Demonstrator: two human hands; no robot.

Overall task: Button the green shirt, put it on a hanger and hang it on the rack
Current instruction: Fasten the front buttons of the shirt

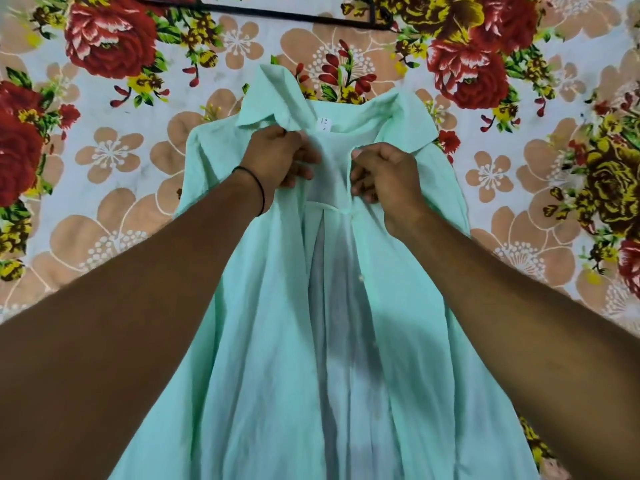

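The pale green shirt (pixel 277 306) lies front-up and open on the flowered bedsheet, collar pointing away from me. Just below the collar, my left hand (pixel 277 159) pinches the edge of the left front panel. My right hand (pixel 384 174) grips the edge of the right front panel at the same height. The two edges are apart, and the inside back of the shirt shows between them. A small white button (pixel 362 278) shows on the right placket lower down. A black hanger (pixel 277 13) lies on the sheet at the top edge, partly cut off.
The flowered bedsheet (pixel 104 150) with red, yellow and tan blooms fills the view around the shirt. A thin black band circles my left wrist (pixel 258 188). No rack is in view.
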